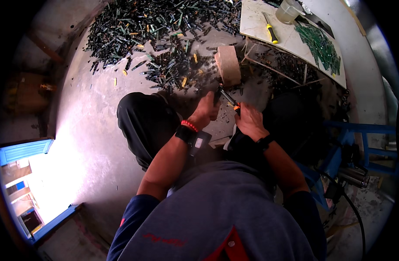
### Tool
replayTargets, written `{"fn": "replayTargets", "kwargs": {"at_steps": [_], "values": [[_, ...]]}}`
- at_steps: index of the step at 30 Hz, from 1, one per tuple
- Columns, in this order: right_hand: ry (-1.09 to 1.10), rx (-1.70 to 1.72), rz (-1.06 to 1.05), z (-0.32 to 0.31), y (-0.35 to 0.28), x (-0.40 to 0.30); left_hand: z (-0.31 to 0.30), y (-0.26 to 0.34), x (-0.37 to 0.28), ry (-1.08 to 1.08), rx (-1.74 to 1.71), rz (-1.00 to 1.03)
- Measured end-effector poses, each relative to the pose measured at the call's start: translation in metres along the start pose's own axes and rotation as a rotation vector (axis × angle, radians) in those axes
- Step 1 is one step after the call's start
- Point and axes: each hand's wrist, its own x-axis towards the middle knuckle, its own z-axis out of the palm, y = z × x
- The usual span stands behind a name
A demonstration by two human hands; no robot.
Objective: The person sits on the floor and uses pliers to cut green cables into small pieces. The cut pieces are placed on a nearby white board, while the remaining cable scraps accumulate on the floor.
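Note:
My left hand [204, 111] is closed around a small dark piece [217, 94], its far end meeting a tool tip just in front of a reddish brick-like block [229, 65]. In my right hand [250, 121] is a screwdriver-like tool [230, 99] with a black and orange handle; its metal shaft points forward and left to the dark piece. The piece's exact kind cannot be told. Small bits of debris [224, 115] lie on the floor between my hands.
A large heap of dark and green strips [137, 29] covers the floor ahead. At right, a low board-topped table [255, 19] holds a yellow-black screwdriver [270, 32], green circuit-board strips [320, 47] and a plastic cup [288, 11]. A blue stool frame [336, 156] and metal flask [353, 177] stand right.

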Motion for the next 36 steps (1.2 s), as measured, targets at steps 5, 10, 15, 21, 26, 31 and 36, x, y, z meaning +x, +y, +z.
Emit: {"fn": "replayTargets", "kwargs": {"at_steps": [5, 10, 15, 21, 26, 31, 36], "values": [[-0.027, 0.018, 0.009, 0.002, -0.001, 0.0, 0.007, 0.003, -0.003, 0.075, -0.013, -0.017], [-0.026, 0.04, 0.011, 0.005, -0.002, 0.0, 0.004, 0.0, -0.002, 0.067, 0.02, 0.02], [-0.048, 0.047, 0.051, 0.005, -0.005, 0.0, 0.007, -0.002, 0.0, 0.121, 0.054, 0.05], [-0.045, 0.038, 0.063, 0.007, -0.009, -0.002, 0.0, -0.016, 0.022, 0.322, 0.485, 0.309], [-0.123, 0.077, 0.105, 0.008, -0.013, 0.002, -0.003, -0.025, 0.034, 0.488, 0.745, 0.515], [-0.193, 0.143, 0.119, 0.009, -0.011, 0.005, 0.009, -0.016, 0.021, 0.563, 0.685, 0.394], [-0.238, 0.151, 0.079, -0.001, -0.007, 0.007, 0.003, -0.019, 0.024, 0.553, 0.731, 0.449]]}}
